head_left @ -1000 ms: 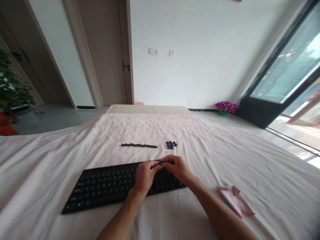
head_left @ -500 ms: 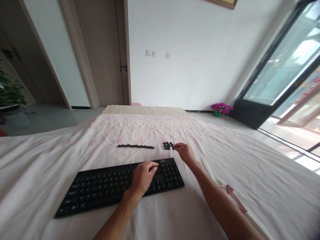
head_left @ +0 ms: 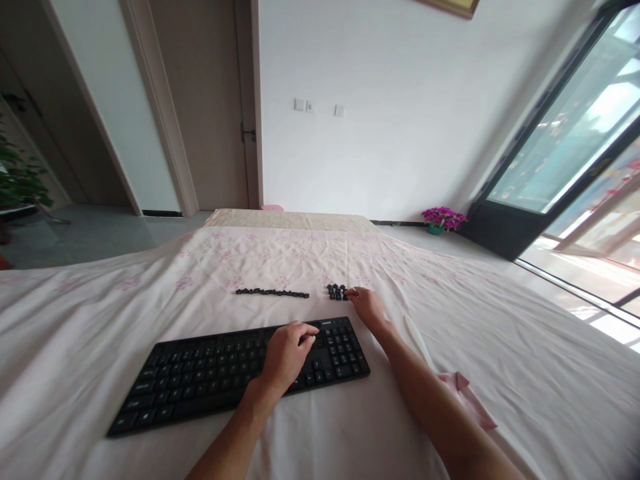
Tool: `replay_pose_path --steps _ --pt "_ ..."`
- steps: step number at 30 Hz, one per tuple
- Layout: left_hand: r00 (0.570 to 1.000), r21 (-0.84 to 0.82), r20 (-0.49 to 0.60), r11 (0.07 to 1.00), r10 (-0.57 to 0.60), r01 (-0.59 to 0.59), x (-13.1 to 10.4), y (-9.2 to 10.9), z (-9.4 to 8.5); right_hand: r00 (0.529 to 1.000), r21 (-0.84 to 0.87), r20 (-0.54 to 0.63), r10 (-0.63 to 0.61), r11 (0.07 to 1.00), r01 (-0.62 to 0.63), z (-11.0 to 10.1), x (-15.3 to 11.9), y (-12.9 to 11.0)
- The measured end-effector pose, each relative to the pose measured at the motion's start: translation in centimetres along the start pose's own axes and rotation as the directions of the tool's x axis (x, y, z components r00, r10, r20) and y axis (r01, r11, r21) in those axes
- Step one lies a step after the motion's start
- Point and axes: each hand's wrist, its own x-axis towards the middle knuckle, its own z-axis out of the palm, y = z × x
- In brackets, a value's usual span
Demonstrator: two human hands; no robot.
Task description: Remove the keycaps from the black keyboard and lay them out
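— What has changed over the last second?

— The right hand has been carried from the keyboard to the small cluster of keycaps on the far side, where its fingers are now lowered against the cluster's right edge. A removed cap appears to have been added there.

— And the left hand?

— It has been kept on the keyboard's right half, loosely curled, fingers resting near the top row, with nothing visibly held.

— What cannot be made out?

— Whether a cap is pinched in the right fingers cannot be told; they are too small. The row of keycaps further left is blurred, and the pink cloth and white tool are partly hidden behind the right forearm.
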Motion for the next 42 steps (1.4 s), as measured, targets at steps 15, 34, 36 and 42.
replay_pose_path --steps 15,34,36,42 --pt "1.0 -0.055 0.023 0.998 -0.012 0.013 0.1 0.2 -2.3 0.919 0.334 0.018 -0.394 0.869 0.366 -5.6 -4.1 -5.7" --pt "0.994 0.065 0.049 0.993 0.093 -0.096 -3.1 -0.1 -2.6 0.819 0.623 0.216 -0.532 0.721 0.305 -4.4 -11.6 -10.1" --pt "0.994 0.074 0.063 0.992 0.094 -0.099 -3.1 0.0 -2.7 0.81 0.607 0.179 -0.558 0.71 0.355 -4.1 -12.0 -10.1" --pt "0.992 0.088 0.073 0.99 0.101 -0.107 -3.1 0.3 -3.0 0.808 0.548 0.092 -0.581 0.707 0.447 -3.5 -12.8 -10.6"
